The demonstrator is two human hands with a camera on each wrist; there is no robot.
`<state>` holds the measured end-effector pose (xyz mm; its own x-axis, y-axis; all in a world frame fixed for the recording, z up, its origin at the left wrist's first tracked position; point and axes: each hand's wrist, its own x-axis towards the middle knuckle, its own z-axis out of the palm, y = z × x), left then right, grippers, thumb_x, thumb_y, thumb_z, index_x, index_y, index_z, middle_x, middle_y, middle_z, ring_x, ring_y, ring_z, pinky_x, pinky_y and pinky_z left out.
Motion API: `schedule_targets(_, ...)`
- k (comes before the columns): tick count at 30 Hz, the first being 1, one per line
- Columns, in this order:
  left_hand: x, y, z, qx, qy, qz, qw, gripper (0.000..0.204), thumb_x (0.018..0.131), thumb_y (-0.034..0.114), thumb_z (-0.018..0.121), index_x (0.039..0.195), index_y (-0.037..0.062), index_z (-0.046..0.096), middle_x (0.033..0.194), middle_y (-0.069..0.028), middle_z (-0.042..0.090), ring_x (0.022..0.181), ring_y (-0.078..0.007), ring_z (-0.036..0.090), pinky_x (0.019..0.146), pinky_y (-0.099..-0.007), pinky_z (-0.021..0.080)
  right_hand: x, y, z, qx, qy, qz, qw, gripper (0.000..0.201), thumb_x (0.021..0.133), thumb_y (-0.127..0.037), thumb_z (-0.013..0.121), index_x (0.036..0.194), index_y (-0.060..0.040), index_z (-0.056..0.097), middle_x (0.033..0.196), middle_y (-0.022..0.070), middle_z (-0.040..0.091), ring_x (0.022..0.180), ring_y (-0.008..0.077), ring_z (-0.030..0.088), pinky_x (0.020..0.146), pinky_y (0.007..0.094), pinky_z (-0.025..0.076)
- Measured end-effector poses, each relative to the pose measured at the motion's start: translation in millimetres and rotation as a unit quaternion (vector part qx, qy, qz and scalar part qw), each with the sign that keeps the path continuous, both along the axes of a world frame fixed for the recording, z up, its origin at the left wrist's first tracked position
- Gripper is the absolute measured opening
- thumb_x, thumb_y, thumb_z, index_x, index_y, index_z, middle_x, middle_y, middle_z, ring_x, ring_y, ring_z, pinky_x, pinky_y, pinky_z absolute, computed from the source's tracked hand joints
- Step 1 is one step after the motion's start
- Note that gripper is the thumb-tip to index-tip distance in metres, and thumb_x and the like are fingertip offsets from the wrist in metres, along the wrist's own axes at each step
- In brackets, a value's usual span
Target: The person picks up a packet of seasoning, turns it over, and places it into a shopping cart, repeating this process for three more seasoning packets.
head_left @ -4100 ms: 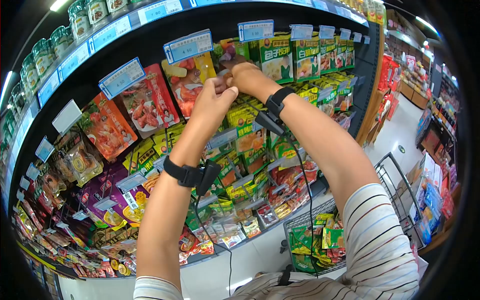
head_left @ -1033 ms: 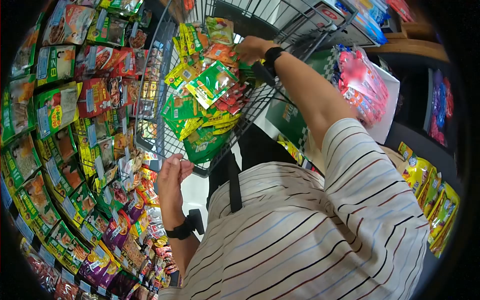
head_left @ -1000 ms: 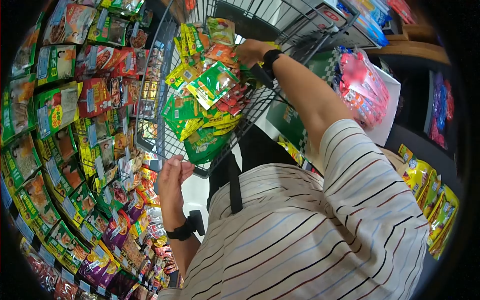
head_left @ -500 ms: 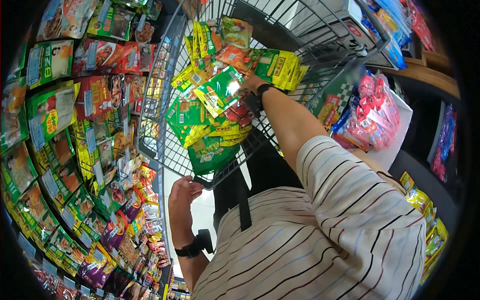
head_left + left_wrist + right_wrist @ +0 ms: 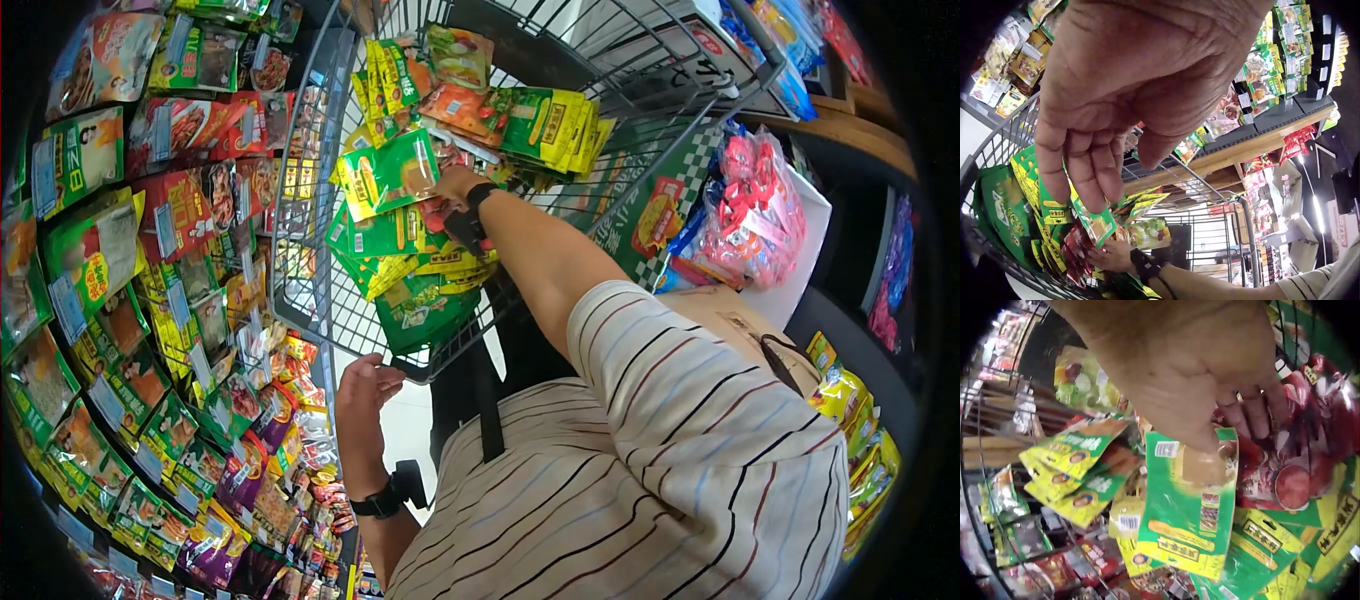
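Note:
My right hand [image 5: 460, 187] is inside the wire shopping cart [image 5: 425, 373], over a heap of food packets. Its thumb lies on a green-and-yellow seasoning packet [image 5: 390, 175], pinching its edge; in the right wrist view the packet's barcode side [image 5: 1172, 506] faces the camera. The fingers reach over shiny red packets [image 5: 1266, 478], partly hiding them. A fanned stack of green-and-yellow packets [image 5: 550, 125] lies to the right. My left hand [image 5: 362, 405] hangs beside the cart's near corner, fingers loosely bent and holding nothing; its palm [image 5: 1147, 69] fills the top of the left wrist view.
Rows of hanging packets [image 5: 95, 245] with price tags line the rack at left. On the right are a white box with pink bagged goods [image 5: 755, 215], a brown carton [image 5: 740, 325] and yellow bags [image 5: 845, 400]. A large green packet [image 5: 430, 310] lies in the cart's near corner.
Both hands were at the shelf; the view turned to the cart. The right hand left the stack at the cart's right side, moved left, and shifted and tilted the seasoning packet leftward.

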<state>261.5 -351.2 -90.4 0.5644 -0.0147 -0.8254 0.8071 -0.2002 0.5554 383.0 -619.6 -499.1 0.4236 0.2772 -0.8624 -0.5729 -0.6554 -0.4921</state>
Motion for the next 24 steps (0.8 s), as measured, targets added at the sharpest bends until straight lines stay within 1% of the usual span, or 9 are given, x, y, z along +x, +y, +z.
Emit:
schedule_targets(6, 3.5, 1.4, -1.8, -0.004, 0.007, 0.01, 1.0, 0.04, 0.103, 0.033, 0.05, 0.12, -0.0033, 0.056, 0.094, -0.011, 0.068, 0.092, -0.0197, 0.066, 0.09, -0.0355, 0.052, -14.4, 21.3, 44.1, -0.071, 0.015, -0.173, 0.982, 0.042, 0.087, -0.039, 0.064, 0.098, -0.0003, 0.075, 0.115, 0.0221, 0.069, 0.1, 0.0355, 0.07, 0.086, 0.0457, 0.055)
schedule_targets(7, 3.2, 2.1, -2.9, -0.004, 0.007, 0.014, 1.0, 0.04, 0.103, 0.033, 0.05, 0.12, -0.0035, 0.056, 0.094, -0.0112, 0.068, 0.092, -0.0198, 0.066, 0.09, -0.0354, 0.052, -17.4, 11.4, 12.4, -0.074, 0.002, -0.136, 0.988, 0.043, 0.087, -0.04, 0.062, 0.099, -0.0007, 0.075, 0.115, 0.0215, 0.069, 0.101, 0.0355, 0.069, 0.086, 0.0458, 0.056)
schedule_targets(10, 0.3, 7.7, -9.4, -0.001, 0.011, 0.012, 1.0, 0.042, 0.103, 0.036, 0.052, 0.12, -0.0022, 0.055, 0.093, -0.0103, 0.068, 0.091, -0.0194, 0.066, 0.087, -0.0334, 0.053, -33.3, -9.4, -11.1, -0.159, -0.06, -0.178, 0.969, 0.032, 0.083, -0.031, 0.071, 0.096, -0.0024, 0.076, 0.105, 0.0193, 0.071, 0.098, 0.0312, 0.071, 0.082, 0.0436, 0.057)
schedule_targets(13, 1.0, 5.6, -10.6, 0.002, 0.014, 0.013, 1.0, 0.042, 0.103, 0.037, 0.052, 0.12, -0.0019, 0.055, 0.093, -0.0106, 0.068, 0.091, -0.0196, 0.066, 0.086, -0.0335, 0.053, -35.0, -43.9, 8.1, -0.24, -0.141, 0.04, 0.96, 0.022, 0.08, -0.023, 0.075, 0.095, -0.0053, 0.076, 0.095, 0.0166, 0.073, 0.093, 0.028, 0.072, 0.076, 0.042, 0.058)
schedule_targets(15, 2.0, 3.4, -10.8, -0.004, 0.015, 0.018, 1.0, 0.042, 0.103, 0.037, 0.052, 0.12, -0.0014, 0.055, 0.093, -0.0108, 0.068, 0.09, -0.0196, 0.066, 0.086, -0.0336, 0.053, -27.2, -59.2, 26.7, -0.224, -0.108, 0.107, 0.963, 0.03, 0.073, -0.026, 0.081, 0.097, -0.009, 0.077, 0.103, 0.0148, 0.074, 0.095, 0.0268, 0.072, 0.079, 0.0408, 0.058)
schedule_targets(18, 3.5, 3.6, -14.5, -0.009, 0.016, 0.02, 1.0, 0.042, 0.103, 0.037, 0.052, 0.119, -0.0009, 0.055, 0.093, -0.0105, 0.069, 0.09, -0.0195, 0.066, 0.086, -0.0339, 0.053, -30.3, -60.0, 9.7, -0.25, -0.07, 0.005, 0.966, 0.03, 0.075, -0.026, 0.078, 0.1, -0.0099, 0.076, 0.104, 0.0136, 0.073, 0.096, 0.0278, 0.072, 0.078, 0.0405, 0.057)
schedule_targets(20, 3.6, 3.7, -17.1, -0.008, 0.021, 0.023, 1.0, 0.041, 0.103, 0.037, 0.052, 0.119, -0.0008, 0.055, 0.093, -0.01, 0.069, 0.09, -0.0194, 0.067, 0.086, -0.0342, 0.053, -36.1, -64.3, -9.5, -0.224, -0.049, -0.106, 0.968, 0.034, 0.074, -0.026, 0.079, 0.102, -0.0079, 0.075, 0.106, 0.0142, 0.072, 0.097, 0.0291, 0.071, 0.079, 0.0411, 0.057)
schedule_targets(22, 3.4, 3.8, -17.6, -0.001, 0.028, 0.029, 0.999, 0.04, 0.103, 0.036, 0.052, 0.119, -0.0009, 0.056, 0.093, -0.0095, 0.069, 0.09, -0.0193, 0.067, 0.086, -0.0346, 0.053, -39.7, -64.8, -26.2, -0.213, -0.044, -0.159, 0.963, 0.036, 0.073, -0.026, 0.079, 0.104, -0.0064, 0.075, 0.108, 0.0147, 0.072, 0.099, 0.0306, 0.07, 0.08, 0.0419, 0.056)
schedule_targets(24, 3.2, 4.4, -18.2, 0.001, 0.032, 0.03, 0.999, 0.039, 0.103, 0.035, 0.052, 0.119, -0.0009, 0.056, 0.093, -0.009, 0.069, 0.089, -0.0193, 0.067, 0.086, -0.0346, 0.053, -42.0, -64.3, -33.2, -0.223, -0.055, -0.157, 0.96, 0.037, 0.074, -0.024, 0.079, 0.105, -0.0054, 0.074, 0.109, 0.0151, 0.071, 0.1, 0.0323, 0.07, 0.081, 0.0427, 0.056)
